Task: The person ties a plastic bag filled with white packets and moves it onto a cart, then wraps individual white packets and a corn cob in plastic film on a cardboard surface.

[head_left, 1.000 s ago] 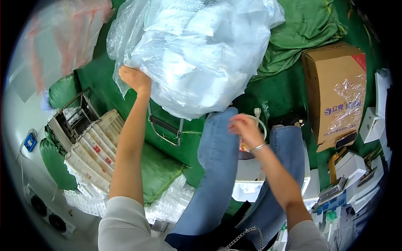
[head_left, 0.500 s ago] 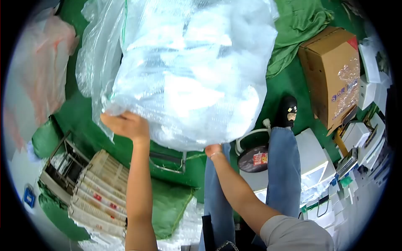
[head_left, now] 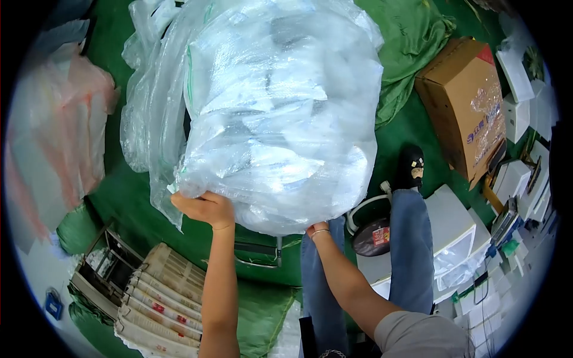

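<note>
A large clear plastic bag (head_left: 286,119), filled with pale, bluish-white contents, is set in the upper middle of the view, its far edge cut off by the top of the frame. A gathered fold at its near-left corner is gripped by the left hand (head_left: 206,209), with the fingers wrapped around the film. The right hand (head_left: 316,228) is placed against the near bottom edge, well apart from the left; its fingers are partly hidden by the bag, and whether they are clamped on it cannot be told. Along the left edge, loose film is spread outward over green floor (head_left: 134,197), and a strip of that floor is seen between this film and a pinkish plastic cover (head_left: 71,125). The upper right edge is met by a green sack (head_left: 412,48), while lower down a gap of floor is left before a cardboard box (head_left: 465,110). Within that gap, nearer the wearer, a black shoe (head_left: 410,167) is planted. The near edge is closely bordered by a dark-barred metal frame (head_left: 256,247) and one jeans leg (head_left: 322,286).
</note>
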A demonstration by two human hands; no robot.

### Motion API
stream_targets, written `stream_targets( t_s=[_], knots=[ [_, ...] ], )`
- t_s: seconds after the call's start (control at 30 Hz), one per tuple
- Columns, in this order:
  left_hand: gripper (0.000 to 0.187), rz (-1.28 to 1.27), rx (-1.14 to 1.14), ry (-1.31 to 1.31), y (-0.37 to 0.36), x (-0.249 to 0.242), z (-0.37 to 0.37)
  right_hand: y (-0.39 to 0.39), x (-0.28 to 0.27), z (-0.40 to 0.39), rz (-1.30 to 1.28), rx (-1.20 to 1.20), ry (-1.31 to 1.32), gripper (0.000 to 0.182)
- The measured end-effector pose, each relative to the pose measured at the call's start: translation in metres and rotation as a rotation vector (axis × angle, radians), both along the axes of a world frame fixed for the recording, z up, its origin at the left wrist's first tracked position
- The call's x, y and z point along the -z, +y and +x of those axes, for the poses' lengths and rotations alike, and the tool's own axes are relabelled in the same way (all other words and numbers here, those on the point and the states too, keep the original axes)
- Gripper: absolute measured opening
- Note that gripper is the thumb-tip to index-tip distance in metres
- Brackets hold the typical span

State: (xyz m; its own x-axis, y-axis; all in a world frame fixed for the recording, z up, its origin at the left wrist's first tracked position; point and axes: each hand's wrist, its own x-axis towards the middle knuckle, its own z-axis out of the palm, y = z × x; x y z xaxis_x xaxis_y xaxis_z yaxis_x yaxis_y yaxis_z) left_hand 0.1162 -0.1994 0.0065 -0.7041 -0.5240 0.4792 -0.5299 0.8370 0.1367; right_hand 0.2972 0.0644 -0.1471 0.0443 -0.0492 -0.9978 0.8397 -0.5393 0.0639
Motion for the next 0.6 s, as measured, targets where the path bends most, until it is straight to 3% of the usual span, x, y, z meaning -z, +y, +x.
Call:
stream_targets(
  t_s=[0.07, 0.2, 0.37, 0.47, 0.53, 0.6],
  knots=[
    [0.016, 0.001, 0.001, 0.023, 0.001, 0.0, 0.001, -0.019, -0.034, -0.037, 0.188, 0.348, -0.144, 0.035],
    [0.02, 0.029, 0.019, -0.085, -0.005, 0.001, 0.011, -0.018, -0.053, -0.055, 0.232, 0.429, -0.071, 0.039],
    [0.022, 0.118, 0.003, -0.164, -0.007, -0.006, 0.012, 0.009, -0.06, -0.052, 0.274, 0.294, -0.012, 0.048],
    [0.021, 0.04, 0.027, -0.139, -0.017, -0.002, 0.007, 0.011, -0.121, -0.088, 0.308, 0.253, -0.066, 0.049],
    [0.019, 0.128, -0.001, -0.215, -0.025, -0.012, 0.001, 0.015, -0.152, -0.1, 0.307, 0.301, -0.104, 0.043],
    [0.021, 0.3, -0.119, -0.35, -0.033, -0.028, -0.011, 0.013, -0.2, -0.114, 0.318, 0.168, -0.076, 0.04]
  ],
)
